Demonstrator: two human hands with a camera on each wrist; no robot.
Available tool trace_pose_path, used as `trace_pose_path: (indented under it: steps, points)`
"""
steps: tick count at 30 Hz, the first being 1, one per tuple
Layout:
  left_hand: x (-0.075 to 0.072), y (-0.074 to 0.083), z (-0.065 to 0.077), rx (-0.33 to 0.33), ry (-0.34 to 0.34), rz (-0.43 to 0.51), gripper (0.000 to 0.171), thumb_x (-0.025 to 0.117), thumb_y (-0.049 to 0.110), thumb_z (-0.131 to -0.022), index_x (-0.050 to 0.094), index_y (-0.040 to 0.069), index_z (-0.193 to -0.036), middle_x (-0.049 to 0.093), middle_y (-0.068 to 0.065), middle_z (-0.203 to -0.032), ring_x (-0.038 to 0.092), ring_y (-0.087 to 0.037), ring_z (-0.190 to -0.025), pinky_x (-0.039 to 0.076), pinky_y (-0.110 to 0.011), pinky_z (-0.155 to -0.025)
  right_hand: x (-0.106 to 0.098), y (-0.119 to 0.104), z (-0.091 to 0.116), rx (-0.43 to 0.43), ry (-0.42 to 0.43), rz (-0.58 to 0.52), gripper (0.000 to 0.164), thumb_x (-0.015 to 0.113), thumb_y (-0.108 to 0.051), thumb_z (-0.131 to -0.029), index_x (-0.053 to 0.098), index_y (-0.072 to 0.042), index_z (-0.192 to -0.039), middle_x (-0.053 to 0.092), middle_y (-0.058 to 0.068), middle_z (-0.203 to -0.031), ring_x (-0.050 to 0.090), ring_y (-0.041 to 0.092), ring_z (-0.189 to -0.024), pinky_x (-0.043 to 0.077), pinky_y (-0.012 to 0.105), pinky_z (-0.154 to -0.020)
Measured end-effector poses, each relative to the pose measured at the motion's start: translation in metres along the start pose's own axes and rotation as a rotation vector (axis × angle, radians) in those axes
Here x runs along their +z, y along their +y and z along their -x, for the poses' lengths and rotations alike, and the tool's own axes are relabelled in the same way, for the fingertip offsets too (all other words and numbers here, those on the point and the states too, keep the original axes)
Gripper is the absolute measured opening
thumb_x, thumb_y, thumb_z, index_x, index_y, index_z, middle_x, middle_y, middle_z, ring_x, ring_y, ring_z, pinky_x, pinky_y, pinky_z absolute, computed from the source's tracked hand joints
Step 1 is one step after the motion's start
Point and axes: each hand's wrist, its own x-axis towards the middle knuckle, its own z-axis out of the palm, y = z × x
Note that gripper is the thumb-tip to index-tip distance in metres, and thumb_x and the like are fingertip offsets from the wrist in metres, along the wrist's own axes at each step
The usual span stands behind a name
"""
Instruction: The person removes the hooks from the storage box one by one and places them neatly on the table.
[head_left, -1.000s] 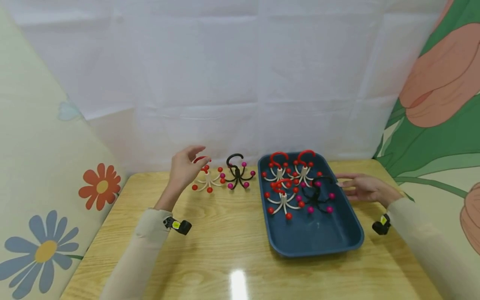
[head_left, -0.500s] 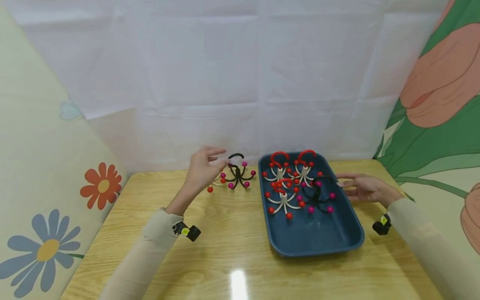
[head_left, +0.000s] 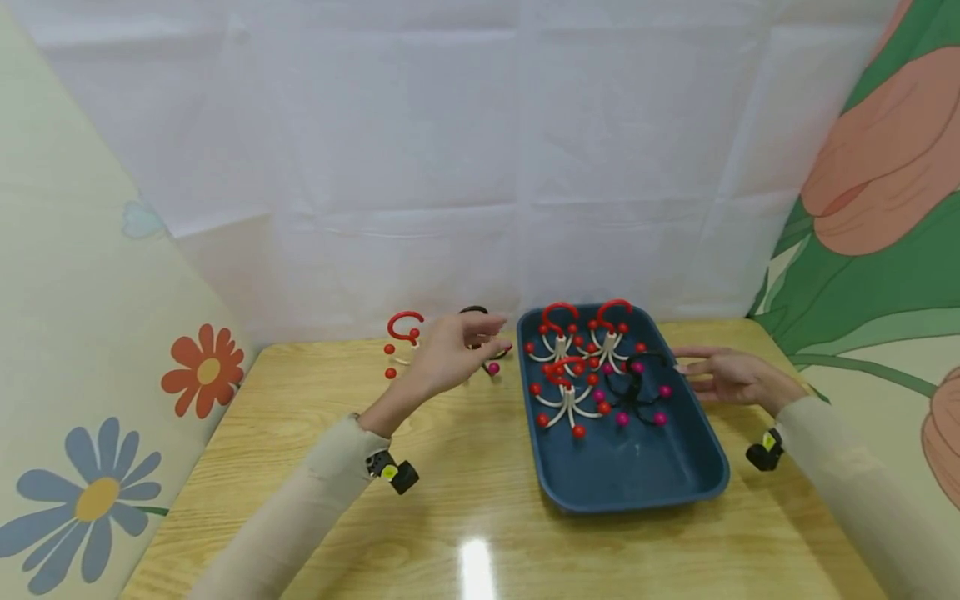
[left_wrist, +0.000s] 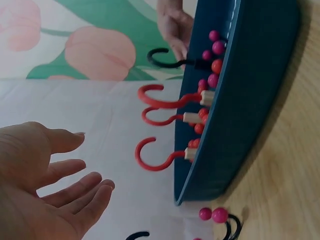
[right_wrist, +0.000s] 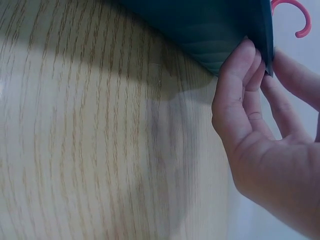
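Observation:
My left hand (head_left: 453,354) hovers with loosely bent fingers and nothing between them. In the head view it overlaps a black spider-like piece (head_left: 474,309) with a hook on top and magenta ball tips, hiding most of it. To its left stands a similar piece with a red hook (head_left: 406,316), pale legs and red balls, partly behind the hand. My right hand (head_left: 723,375) pinches the right rim of the dark blue tray (head_left: 630,487), its fingertips on both sides of the rim in the right wrist view (right_wrist: 270,145).
Inside the tray stand several red-hooked pieces (head_left: 567,398) with pale legs, plus a black one (head_left: 633,387) with magenta balls. A white sheet (head_left: 390,167) hangs behind the wooden table (head_left: 300,467). Flower-patterned panels (head_left: 892,250) flank it on both sides.
My left hand has moved right, from over the red-hooked piece on the table to over the black one, without carrying anything. My right hand and the tray stay where they were.

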Motion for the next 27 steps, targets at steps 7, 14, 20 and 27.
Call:
trace_pose_path:
  steps: [7,14,20,27]
  points:
    - [0.020,0.011,-0.001,-0.040,-0.079,0.125,0.045,0.073,0.031,-0.101,0.067,0.014,-0.143,0.068,-0.011,-0.144,0.069,-0.033,-0.130,0.058,-0.047,-0.104,0.000,-0.002,0.001,0.007,0.007,-0.011,0.029,0.054,-0.013,-0.110,0.068,-0.037,-0.117,0.072,-0.009,-0.114,0.073,0.012,-0.103,0.062,0.029,-0.089]
    - [0.042,0.019,-0.001,-0.052,-0.114,0.119,0.044,0.070,0.037,-0.103,0.068,0.016,-0.142,0.070,-0.005,-0.142,0.071,-0.026,-0.126,0.058,-0.044,-0.105,-0.001,0.000,0.001,0.003,0.015,0.009,0.030,0.056,-0.013,-0.109,0.070,-0.039,-0.113,0.072,-0.010,-0.114,0.072,0.012,-0.103,0.061,0.030,-0.089]
    - [0.056,0.020,0.000,-0.103,-0.144,0.191,0.046,0.066,0.036,-0.105,0.064,0.016,-0.147,0.069,-0.007,-0.144,0.068,-0.027,-0.131,0.059,-0.045,-0.103,0.000,0.002,-0.001,0.008,0.023,0.009,0.030,0.056,-0.013,-0.109,0.070,-0.039,-0.114,0.072,-0.009,-0.113,0.072,0.012,-0.103,0.061,0.030,-0.090]
    - [0.071,0.019,-0.001,-0.111,-0.146,0.221,0.045,0.065,0.033,-0.106,0.064,0.011,-0.146,0.073,-0.010,-0.136,0.074,-0.025,-0.119,0.061,-0.041,-0.096,-0.001,0.003,-0.002,0.005,0.026,0.027,0.027,0.057,-0.016,-0.110,0.066,-0.037,-0.124,0.072,-0.011,-0.115,0.072,0.011,-0.104,0.061,0.029,-0.091]
